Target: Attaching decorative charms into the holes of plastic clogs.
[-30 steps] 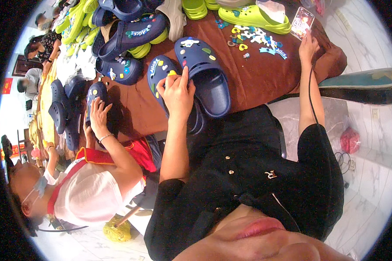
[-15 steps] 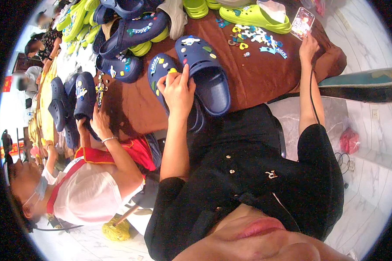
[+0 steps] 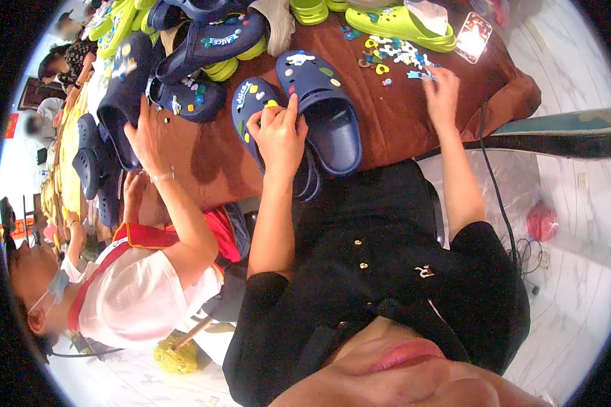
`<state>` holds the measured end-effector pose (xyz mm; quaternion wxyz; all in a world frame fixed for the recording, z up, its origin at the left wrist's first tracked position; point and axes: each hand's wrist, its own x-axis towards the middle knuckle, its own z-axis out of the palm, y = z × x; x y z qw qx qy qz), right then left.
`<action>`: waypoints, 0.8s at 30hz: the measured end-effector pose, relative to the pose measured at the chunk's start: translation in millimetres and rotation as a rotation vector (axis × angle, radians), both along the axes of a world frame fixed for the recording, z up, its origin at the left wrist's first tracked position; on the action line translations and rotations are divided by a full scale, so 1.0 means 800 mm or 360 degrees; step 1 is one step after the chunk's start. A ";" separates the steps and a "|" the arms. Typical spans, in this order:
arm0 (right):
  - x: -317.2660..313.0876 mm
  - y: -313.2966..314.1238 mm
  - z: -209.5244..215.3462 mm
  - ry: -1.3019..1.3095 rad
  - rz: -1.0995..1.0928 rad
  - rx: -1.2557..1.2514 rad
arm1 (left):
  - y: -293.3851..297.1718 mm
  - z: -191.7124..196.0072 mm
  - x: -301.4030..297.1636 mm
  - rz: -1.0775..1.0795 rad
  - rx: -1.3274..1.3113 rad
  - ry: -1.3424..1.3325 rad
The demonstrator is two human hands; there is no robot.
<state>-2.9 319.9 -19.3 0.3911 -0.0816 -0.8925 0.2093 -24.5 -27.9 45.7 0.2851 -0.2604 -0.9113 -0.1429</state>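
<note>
Two navy clogs dotted with shoe charms lie side by side at the table edge, a right clog (image 3: 329,132) and a left clog (image 3: 254,102). My left hand (image 3: 282,139) is closed over the left clog, its index finger stretched against the right clog. A loose pile of shoe charms (image 3: 394,51) is spread on the brown cloth farther right. At its near edge my right hand (image 3: 442,98) pinches a light-blue ribbon-shaped charm (image 3: 414,74), partly covered by the fingers. Past that hand lies a shiny rectangular card or phone (image 3: 473,37) with a picture.
A lime clog (image 3: 397,27) stands behind the charms. More navy clogs (image 3: 210,47) and lime ones pile up at the far left. Beside me on the left, a co-worker's hand (image 3: 146,142) holds a dark clog (image 3: 125,102). A black cable (image 3: 499,197) hangs at the right.
My right hand has left the shiny rectangle and moved left and nearer, onto the charms. My left hand stays at the clogs. The co-worker's clog has been lifted farther over the table.
</note>
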 end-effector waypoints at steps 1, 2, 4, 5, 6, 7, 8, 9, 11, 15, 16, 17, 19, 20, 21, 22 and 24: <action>0.000 -0.021 0.007 -0.0052 0.0131 -0.0048 | 0.000 0.001 0.001 0.0028 -0.0018 -0.0009; -0.002 -0.038 0.012 -0.0103 0.0263 -0.0096 | -0.001 0.000 0.001 0.0027 -0.0018 -0.0010; -0.014 -0.059 0.012 -0.0132 0.0407 -0.0078 | -0.002 -0.002 0.000 0.0006 -0.0004 0.0007; -0.022 -0.066 0.010 -0.0182 0.0446 -0.0079 | -0.001 -0.001 0.000 0.0004 -0.0002 0.0007; -0.024 -0.070 0.010 -0.0181 0.0445 -0.0076 | 0.000 0.000 0.001 0.0004 -0.0006 -0.0018; -0.028 -0.076 0.011 -0.0405 0.0445 -0.0107 | -0.001 0.001 0.001 0.0014 -0.0011 -0.0041; -0.031 -0.080 0.013 -0.0629 0.0443 -0.0136 | -0.001 0.000 0.001 0.0023 -0.0009 -0.0038; -0.034 -0.081 0.009 -0.0580 0.0468 -0.0122 | 0.000 0.000 0.001 0.0017 0.0004 -0.0061; -0.036 -0.082 0.007 -0.0582 0.0456 -0.0107 | -0.001 -0.001 0.002 -0.0003 0.0032 -0.0106; -0.038 -0.078 0.001 -0.0550 0.0315 -0.0160 | -0.002 -0.001 0.002 -0.0014 0.0039 -0.0111; -0.037 -0.078 0.001 -0.0553 0.0315 -0.0159 | -0.002 0.000 0.003 0.0006 0.0027 -0.0107; -0.036 -0.078 0.001 -0.0540 0.0282 -0.0253 | -0.003 0.001 0.003 0.0025 0.0014 -0.0104; -0.034 -0.078 -0.002 -0.0530 0.0243 -0.0345 | -0.003 0.001 0.002 0.0014 0.0026 -0.0110; -0.033 -0.077 -0.005 -0.0446 0.0256 -0.0414 | -0.003 0.000 0.002 0.0005 0.0036 -0.0113; -0.032 -0.078 -0.008 -0.0362 0.0269 -0.0482 | -0.002 -0.001 0.001 0.0003 0.0039 -0.0116; -0.031 -0.077 -0.010 -0.0364 0.0269 -0.0480 | -0.003 -0.001 0.000 -0.0007 0.0045 -0.0105; -0.029 -0.076 -0.014 -0.0409 0.0313 -0.0284 | -0.003 -0.002 -0.001 -0.0015 0.0052 -0.0095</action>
